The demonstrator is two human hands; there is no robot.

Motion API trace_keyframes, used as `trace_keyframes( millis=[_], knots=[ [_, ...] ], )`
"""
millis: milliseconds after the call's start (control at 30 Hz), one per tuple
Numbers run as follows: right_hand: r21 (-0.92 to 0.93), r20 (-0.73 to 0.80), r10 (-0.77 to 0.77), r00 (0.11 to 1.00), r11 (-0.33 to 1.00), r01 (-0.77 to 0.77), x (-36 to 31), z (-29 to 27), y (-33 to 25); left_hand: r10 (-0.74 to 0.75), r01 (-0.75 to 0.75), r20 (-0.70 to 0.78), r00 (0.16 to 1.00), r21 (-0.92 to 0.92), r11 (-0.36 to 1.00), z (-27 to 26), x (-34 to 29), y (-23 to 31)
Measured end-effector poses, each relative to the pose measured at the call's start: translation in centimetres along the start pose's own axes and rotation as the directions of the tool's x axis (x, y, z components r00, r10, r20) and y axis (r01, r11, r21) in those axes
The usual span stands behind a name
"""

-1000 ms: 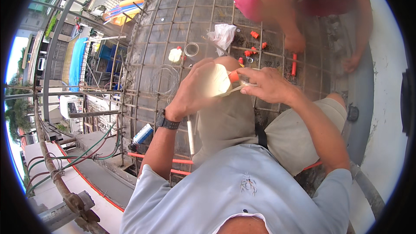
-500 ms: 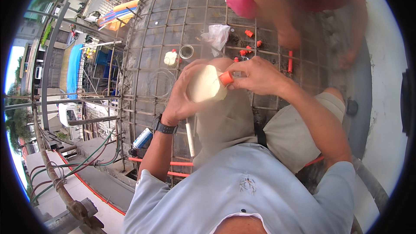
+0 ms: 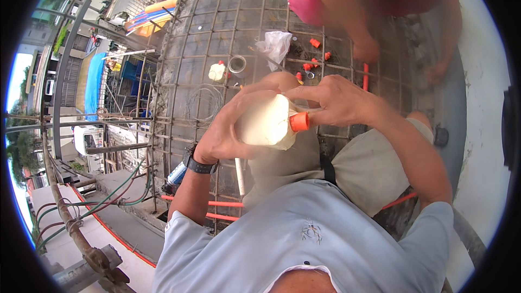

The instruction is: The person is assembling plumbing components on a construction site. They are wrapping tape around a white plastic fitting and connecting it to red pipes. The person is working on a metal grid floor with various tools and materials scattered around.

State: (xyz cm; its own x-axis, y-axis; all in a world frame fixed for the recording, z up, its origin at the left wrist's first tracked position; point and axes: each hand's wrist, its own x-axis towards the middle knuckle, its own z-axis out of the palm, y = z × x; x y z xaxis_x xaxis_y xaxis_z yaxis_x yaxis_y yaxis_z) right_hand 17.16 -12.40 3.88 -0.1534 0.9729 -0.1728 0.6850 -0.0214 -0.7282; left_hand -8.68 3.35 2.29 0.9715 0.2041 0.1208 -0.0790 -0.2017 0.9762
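My left hand is wrapped round a cream-coloured block, its smooth broad face turned up toward me. An orange pipe fitting sticks out of the block's right side, its round mouth showing. Against the block's upper right corner, beside the fitting, my right hand pinches the edge between forefinger and thumb. A pale flap shows between these fingers and the fitting; what it is I cannot make out. Both hands are above my knees. Beyond them lies a second, smaller cream block with orange ends.
A rebar grid covers the floor. On it lie a roll of tape or open tin, a plastic bag, several orange fittings, coiled wire and a spray can. Another person's hand works at far right, beside a white wall.
The block has tilted and come slightly nearer and to the right, its fitting now pointing right. My right fingers have moved from the fitting to the block's upper corner.
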Motion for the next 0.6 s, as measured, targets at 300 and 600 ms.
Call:
trace_keyframes(
  millis=[300,600],
  knots=[
    [-0.436,-0.279,-0.138,0.950,0.900,0.002,-1.2,1.8,0.7,0.132,-0.147,0.069,0.989,0.324,0.934,0.3,1.8,1.0],
    [-0.235,-0.344,-0.087,0.935,0.972,0.004,-0.3,3.1,2.8,0.054,-0.127,0.207,0.977,0.360,0.924,0.2,2.8,-1.6]
  ],
)
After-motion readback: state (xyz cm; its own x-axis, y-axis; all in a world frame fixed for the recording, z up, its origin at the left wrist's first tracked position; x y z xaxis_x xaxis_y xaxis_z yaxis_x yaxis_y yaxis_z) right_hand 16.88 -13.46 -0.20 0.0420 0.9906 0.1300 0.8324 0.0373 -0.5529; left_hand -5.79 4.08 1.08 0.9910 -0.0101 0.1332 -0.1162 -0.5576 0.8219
